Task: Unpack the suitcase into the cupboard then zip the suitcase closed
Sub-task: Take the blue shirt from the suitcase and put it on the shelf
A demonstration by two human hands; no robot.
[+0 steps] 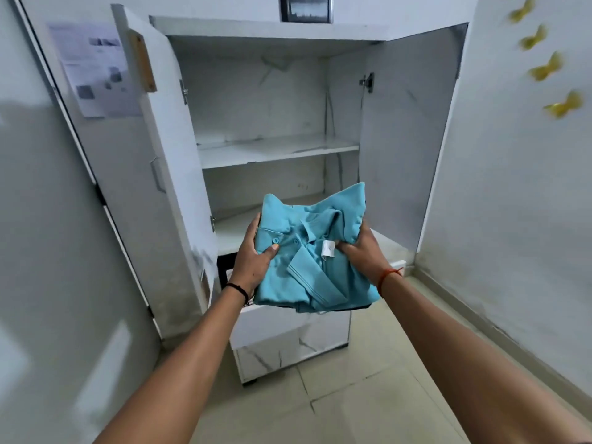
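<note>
Shirt: teal polo shirt (315, 251), loosely folded, collar and white label up, held in the air at frame centre, in front of the cupboard's lower opening.
Paper: printed sheet (94, 70) stuck on the wall at 10 o'clock from the shirt, too blurred to read.
Left door: left cupboard door (160, 149) swung wide open, wooden handle near its top.
Left hand: left hand (253, 251) at the shirt's 9 o'clock edge; grip clamped on the fabric, thumb on top by the buttons, fingers underneath. Black band at the wrist.
Cupboard: white marble-look cupboard (272, 28) at 12 o'clock, both doors open. Middle shelf (278, 152) bare; lower shelf (234, 229) shows nothing on the part visible, the rest hidden behind the shirt.
Right hand: right hand (365, 251) at the shirt's 3 o'clock edge; grip closed on bunched cloth near the label. Orange thread at the wrist.
Right door: right cupboard door (410, 129) open, hinge visible.
Wall: yellow butterfly decorations (544, 70) at 2 o'clock.
Suitcase: not in view, contents unknown.
Progress: looks early. No clothes visible on the shelves, this shirt not yet put down.
Left to do: place the shirt on a shelf, move any remaining items, zip the suitcase.
</note>
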